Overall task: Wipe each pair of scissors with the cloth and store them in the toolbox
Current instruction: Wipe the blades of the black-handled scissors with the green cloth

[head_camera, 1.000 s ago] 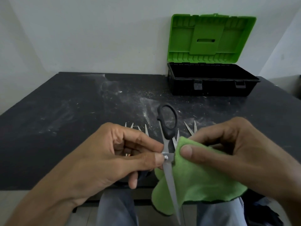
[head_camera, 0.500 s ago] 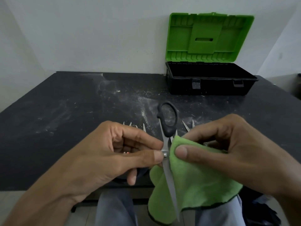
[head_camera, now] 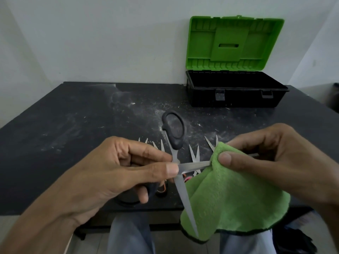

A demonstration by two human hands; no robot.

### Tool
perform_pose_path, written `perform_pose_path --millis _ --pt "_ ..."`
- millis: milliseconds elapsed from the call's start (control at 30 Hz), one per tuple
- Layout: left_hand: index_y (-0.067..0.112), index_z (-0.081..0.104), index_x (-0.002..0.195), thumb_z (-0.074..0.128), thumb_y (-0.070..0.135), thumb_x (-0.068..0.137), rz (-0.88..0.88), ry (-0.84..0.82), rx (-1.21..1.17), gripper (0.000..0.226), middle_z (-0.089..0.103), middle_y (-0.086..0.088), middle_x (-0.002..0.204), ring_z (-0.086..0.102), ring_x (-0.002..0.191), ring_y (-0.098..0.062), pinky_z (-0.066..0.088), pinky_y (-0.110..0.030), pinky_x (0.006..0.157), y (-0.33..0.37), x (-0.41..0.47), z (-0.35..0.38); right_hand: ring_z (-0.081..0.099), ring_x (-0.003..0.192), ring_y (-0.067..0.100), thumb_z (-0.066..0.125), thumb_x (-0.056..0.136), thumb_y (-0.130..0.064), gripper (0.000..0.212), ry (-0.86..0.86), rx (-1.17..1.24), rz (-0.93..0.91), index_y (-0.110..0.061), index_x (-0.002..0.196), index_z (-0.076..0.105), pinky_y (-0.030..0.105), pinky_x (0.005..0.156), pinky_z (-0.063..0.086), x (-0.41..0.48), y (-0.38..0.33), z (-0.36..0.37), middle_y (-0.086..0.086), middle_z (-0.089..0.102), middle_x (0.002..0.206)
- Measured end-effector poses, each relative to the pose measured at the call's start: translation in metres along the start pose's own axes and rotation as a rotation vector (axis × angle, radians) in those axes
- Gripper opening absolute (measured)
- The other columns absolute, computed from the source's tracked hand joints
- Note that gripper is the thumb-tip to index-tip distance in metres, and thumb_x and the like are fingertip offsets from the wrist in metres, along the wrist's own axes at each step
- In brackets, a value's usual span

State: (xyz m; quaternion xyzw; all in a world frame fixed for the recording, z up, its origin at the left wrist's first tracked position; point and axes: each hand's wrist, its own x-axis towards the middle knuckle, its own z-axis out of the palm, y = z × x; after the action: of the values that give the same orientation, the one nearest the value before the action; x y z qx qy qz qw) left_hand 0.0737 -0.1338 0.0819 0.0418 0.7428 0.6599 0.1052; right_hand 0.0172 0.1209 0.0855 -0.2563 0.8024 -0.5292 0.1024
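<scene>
My left hand pinches a pair of black-handled scissors at the pivot, blades spread open. One blade points down toward me, the other runs right into the green cloth. My right hand pinches the cloth around that blade, thumb on top. Several more scissors lie on the black table behind my hands, only their blade tips showing. The toolbox stands open at the back right, black base, green lid upright.
The black table is dusty with white smears in the middle. A white wall runs behind it. My knees in grey trousers show below the table's near edge. A dark object lies on the floor at the lower right.
The scissors have opened: one blade now points right into the cloth. My right hand has slid out to the right along that blade with the cloth.
</scene>
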Motion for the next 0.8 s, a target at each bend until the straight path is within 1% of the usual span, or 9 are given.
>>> perform_pose_path --millis 67,133,233,300,400,500,567,700,800 --pt "0.010 0.081 0.075 0.088 0.025 0.062 -0.001 0.024 0.025 0.021 0.073 -0.016 0.068 0.057 0.049 -0.012 0.042 -0.016 0.038 0.001 0.000 0.004 0.082 0.076 0.014 0.077 0.076 -0.040 0.014 0.016 0.002 -0.028 -0.031 0.080 0.087 0.027 0.072 0.066 0.001 -0.001 0.002 -0.004 0.084 0.082" --pt "0.008 0.081 0.070 0.083 0.024 0.058 0.011 0.074 0.032 0.020 0.068 -0.012 0.058 0.050 0.042 -0.012 0.038 -0.014 0.035 0.002 -0.001 0.007 0.081 0.076 0.014 0.076 0.077 -0.041 0.014 0.010 -0.002 -0.034 -0.032 0.080 0.087 0.026 0.071 0.065 0.001 -0.001 0.004 -0.004 0.084 0.082" --pt "0.006 0.080 0.069 0.081 0.021 0.059 0.013 0.064 0.016 0.019 0.066 -0.007 0.054 0.046 0.035 -0.007 0.035 -0.012 0.033 0.005 -0.002 0.009 0.082 0.081 0.020 0.076 0.079 -0.042 0.018 -0.074 -0.013 -0.002 -0.028 0.085 0.087 0.043 0.079 0.068 0.000 -0.003 0.004 0.000 0.084 0.087" --pt "0.007 0.080 0.070 0.081 0.023 0.058 0.013 0.048 0.039 0.020 0.067 -0.009 0.056 0.045 0.034 -0.007 0.035 -0.012 0.033 0.007 -0.002 0.009 0.082 0.082 0.023 0.076 0.079 -0.041 0.019 -0.083 -0.015 0.011 -0.027 0.086 0.087 0.050 0.080 0.066 0.000 -0.003 0.002 0.003 0.084 0.087" --pt "0.008 0.080 0.068 0.081 0.024 0.059 0.023 0.049 0.045 0.018 0.066 -0.006 0.053 0.045 0.034 -0.007 0.035 -0.012 0.034 0.008 -0.002 0.007 0.083 0.079 0.020 0.076 0.076 -0.040 0.016 -0.071 -0.015 0.019 -0.030 0.082 0.087 0.047 0.078 0.066 -0.001 -0.003 -0.004 0.001 0.084 0.084" --pt "0.009 0.080 0.069 0.081 0.025 0.060 0.033 0.041 0.057 0.019 0.066 -0.007 0.054 0.046 0.036 -0.008 0.036 -0.012 0.034 0.008 -0.001 0.007 0.083 0.077 0.021 0.076 0.075 -0.040 0.015 -0.060 -0.005 0.017 -0.030 0.081 0.087 0.047 0.076 0.067 -0.003 -0.003 -0.007 0.001 0.084 0.084" --pt "0.009 0.080 0.069 0.081 0.026 0.059 0.034 0.035 0.050 0.020 0.066 -0.008 0.055 0.045 0.035 -0.008 0.035 -0.012 0.034 0.007 0.000 0.009 0.082 0.077 0.022 0.076 0.075 -0.041 0.016 -0.059 -0.007 0.014 -0.030 0.081 0.087 0.049 0.076 0.067 -0.002 -0.003 -0.004 0.002 0.084 0.083" --pt "0.009 0.080 0.069 0.081 0.025 0.059 0.039 0.028 0.041 0.019 0.066 -0.004 0.053 0.045 0.035 -0.006 0.035 -0.012 0.033 0.007 0.003 0.014 0.082 0.080 0.026 0.077 0.077 -0.043 0.021 -0.087 0.010 0.015 -0.027 0.088 0.087 0.059 0.079 0.065 0.001 -0.004 0.004 0.003 0.084 0.087" --pt "0.008 0.080 0.068 0.080 0.024 0.059 0.037 0.034 0.039 0.018 0.067 -0.005 0.053 0.048 0.036 -0.005 0.035 -0.012 0.033 0.008 0.000 0.010 0.082 0.084 0.028 0.081 0.082 -0.046 0.022 -0.095 0.001 0.010 -0.026 0.090 0.087 0.061 0.081 0.064 0.000 -0.002 0.000 0.005 0.084 0.090"
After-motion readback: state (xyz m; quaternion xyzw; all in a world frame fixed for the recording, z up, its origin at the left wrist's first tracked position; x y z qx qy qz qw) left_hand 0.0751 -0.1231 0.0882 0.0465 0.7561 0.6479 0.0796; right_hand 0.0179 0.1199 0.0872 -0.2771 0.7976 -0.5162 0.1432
